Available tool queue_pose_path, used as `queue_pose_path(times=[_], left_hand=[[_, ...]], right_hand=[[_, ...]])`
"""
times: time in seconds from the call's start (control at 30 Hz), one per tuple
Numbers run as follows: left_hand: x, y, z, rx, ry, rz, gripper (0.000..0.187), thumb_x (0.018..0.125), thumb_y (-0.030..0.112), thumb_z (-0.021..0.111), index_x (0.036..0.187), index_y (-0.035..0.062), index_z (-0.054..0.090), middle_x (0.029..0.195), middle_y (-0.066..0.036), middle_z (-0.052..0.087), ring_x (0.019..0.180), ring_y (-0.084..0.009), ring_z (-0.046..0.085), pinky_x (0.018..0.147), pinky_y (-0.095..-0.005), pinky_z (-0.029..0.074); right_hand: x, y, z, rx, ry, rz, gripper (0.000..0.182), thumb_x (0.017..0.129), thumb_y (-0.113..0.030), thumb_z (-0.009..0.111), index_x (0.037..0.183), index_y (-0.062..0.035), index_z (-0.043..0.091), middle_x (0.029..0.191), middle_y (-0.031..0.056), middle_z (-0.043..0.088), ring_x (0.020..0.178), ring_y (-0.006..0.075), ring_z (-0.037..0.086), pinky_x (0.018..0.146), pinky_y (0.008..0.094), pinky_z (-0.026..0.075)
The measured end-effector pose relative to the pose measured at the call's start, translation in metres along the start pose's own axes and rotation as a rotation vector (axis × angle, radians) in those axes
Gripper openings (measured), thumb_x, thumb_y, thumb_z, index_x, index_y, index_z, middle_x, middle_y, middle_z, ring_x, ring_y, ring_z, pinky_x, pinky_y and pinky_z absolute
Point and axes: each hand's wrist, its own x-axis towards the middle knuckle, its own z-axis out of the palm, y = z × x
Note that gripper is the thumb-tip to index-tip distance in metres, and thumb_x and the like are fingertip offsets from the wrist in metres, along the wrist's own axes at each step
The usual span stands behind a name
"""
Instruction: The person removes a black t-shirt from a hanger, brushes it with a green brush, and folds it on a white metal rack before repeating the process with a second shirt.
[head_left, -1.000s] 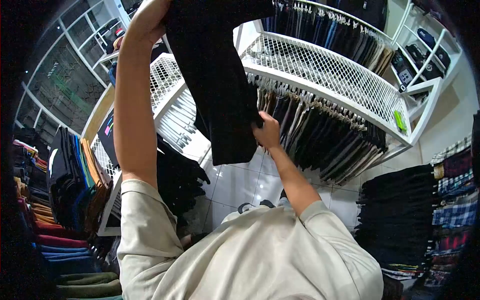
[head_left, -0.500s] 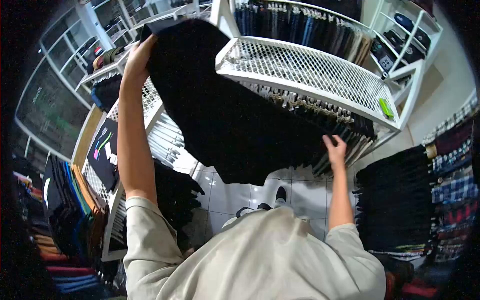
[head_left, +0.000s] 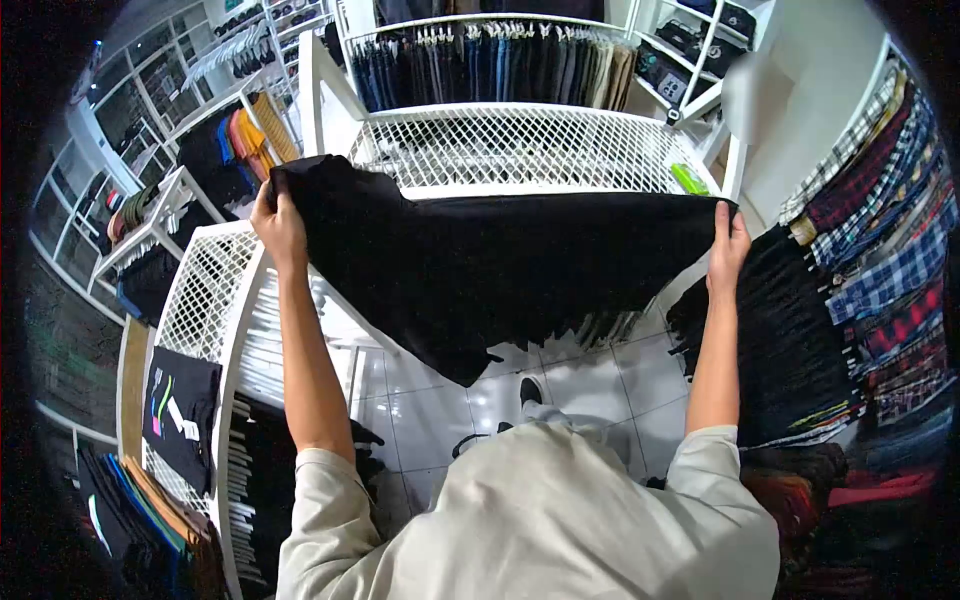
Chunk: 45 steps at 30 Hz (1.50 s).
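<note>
A black cloth garment (head_left: 540, 265) is stretched sideways in front of me; its exact kind is hard to make out in the dark fabric. My left hand (head_left: 281, 228) is closed on its bunched upper left corner, thumb and fingers pinching the cloth. At the far right end, my right hand (head_left: 729, 244) grips the narrower upper corner. Between the two hands the top edge runs nearly straight on the right, while the lower edge sags to a point above the floor. The garment covers part of the white mesh shelf (head_left: 520, 150) behind it.
A bright green object (head_left: 689, 179) lies on the shelf's right end. Jeans (head_left: 490, 65) hang at the back. Plaid shirts (head_left: 855, 235) and black clothes (head_left: 765, 345) hang on the right. A folded black garment (head_left: 182, 405) lies on the left mesh rack (head_left: 212, 270). The floor (head_left: 590, 385) is tiled.
My right hand has risen and now grips the garment's right end. My left hand is lower in view, and the cloth has gone from a slanted hang to a sideways stretch. The view has shifted.
</note>
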Motion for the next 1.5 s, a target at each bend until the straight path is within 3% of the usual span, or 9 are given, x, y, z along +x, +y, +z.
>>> queue_pose_path(times=[0.23,0.4,0.6,0.8,0.93,1.03,1.33,1.4,1.5], left_hand=[[0.035,0.047,0.072,0.394,0.272,0.568,0.024,0.084,-0.004,0.067,0.107,0.0015,0.074,0.09,-0.016,0.071,0.081,-0.0316,0.069,0.074,-0.0368,0.053],[0.118,0.076,0.127,0.539,0.282,0.773,0.018,0.088,0.011,0.069,0.104,0.004,0.074,0.094,-0.016,0.072,0.084,-0.0328,0.071,0.072,-0.0388,0.054],[0.271,0.043,0.27,0.85,0.062,0.541,0.038,0.09,0.037,0.063,0.116,0.0117,0.074,0.109,-0.019,0.072,0.1,-0.0395,0.07,0.088,-0.0445,0.054],[0.264,-0.148,0.38,0.65,-0.308,-0.014,0.054,0.093,0.052,0.063,0.118,0.0045,0.072,0.109,-0.023,0.073,0.102,-0.0377,0.07,0.089,-0.0441,0.052],[0.194,-0.263,0.364,0.311,-0.504,-0.042,0.049,0.098,0.037,0.063,0.116,-0.0073,0.069,0.099,-0.017,0.074,0.095,-0.0198,0.067,0.088,-0.0343,0.05],[0.151,-0.24,0.337,0.119,-0.525,-0.175,0.029,0.1,0.019,0.061,0.11,-0.0076,0.069,0.091,-0.005,0.071,0.087,-0.0128,0.063,0.082,-0.0284,0.05],[0.111,-0.181,0.202,-0.506,-0.277,-0.478,0.038,0.1,0.024,0.047,0.113,-0.0064,0.065,0.109,-0.013,0.066,0.102,-0.0218,0.062,0.101,-0.0353,0.044],[0.128,-0.194,0.171,-0.769,-0.823,-0.265,0.045,0.1,0.03,0.039,0.107,-0.0049,0.067,0.104,-0.015,0.067,0.1,-0.0218,0.063,0.101,-0.0369,0.043],[0.115,-0.208,0.174,-0.03,-0.678,-0.288,0.042,0.093,0.016,0.039,0.117,-0.0047,0.067,0.112,-0.016,0.068,0.109,-0.0232,0.062,0.105,-0.0378,0.041]], right_hand=[[0.045,-0.019,0.011,-0.311,0.239,-0.366,0.03,0.104,-0.025,0.06,0.1,0.0051,0.064,0.088,0.0039,0.065,0.083,0.0099,0.053,0.075,0.0276,0.046],[0.126,-0.035,0.035,-0.437,0.189,-0.473,0.032,0.104,-0.025,0.06,0.111,0.0061,0.067,0.099,0.0087,0.07,0.092,0.0122,0.058,0.087,0.0291,0.047],[0.308,0.006,0.109,-0.399,-0.111,-0.127,0.041,0.101,-0.033,0.063,0.12,0.0037,0.067,0.102,0.0071,0.072,0.094,0.0129,0.06,0.088,0.0277,0.046],[0.403,0.23,0.175,-0.634,-0.174,-0.121,0.046,0.096,-0.038,0.066,0.116,0.0036,0.069,0.103,0.0194,0.073,0.093,0.0218,0.067,0.088,0.0351,0.05],[0.343,0.284,0.17,-0.669,-0.38,0.04,0.043,0.095,-0.038,0.068,0.108,0.0027,0.07,0.09,0.0201,0.072,0.081,0.0212,0.068,0.077,0.0355,0.05],[0.325,0.303,0.15,-0.549,-0.429,0.093,0.024,0.095,-0.022,0.07,0.097,0.002,0.068,0.074,0.0039,0.065,0.069,0.0083,0.058,0.066,0.0273,0.046],[0.287,0.252,0.069,-0.39,-0.408,0.107,0.026,0.101,-0.018,0.051,0.099,0.0003,0.069,0.084,0.0023,0.064,0.077,0.011,0.057,0.073,0.0266,0.046],[0.284,0.243,0.06,-0.315,-0.441,0.21,0.043,0.101,-0.033,0.042,0.098,-0.0006,0.07,0.093,0.0058,0.07,0.088,0.016,0.063,0.083,0.0299,0.048],[0.283,0.252,0.073,-0.561,-0.428,0.122,0.039,0.101,-0.03,0.046,0.105,-0.0004,0.071,0.102,0.0143,0.072,0.095,0.0238,0.068,0.087,0.0355,0.051]])
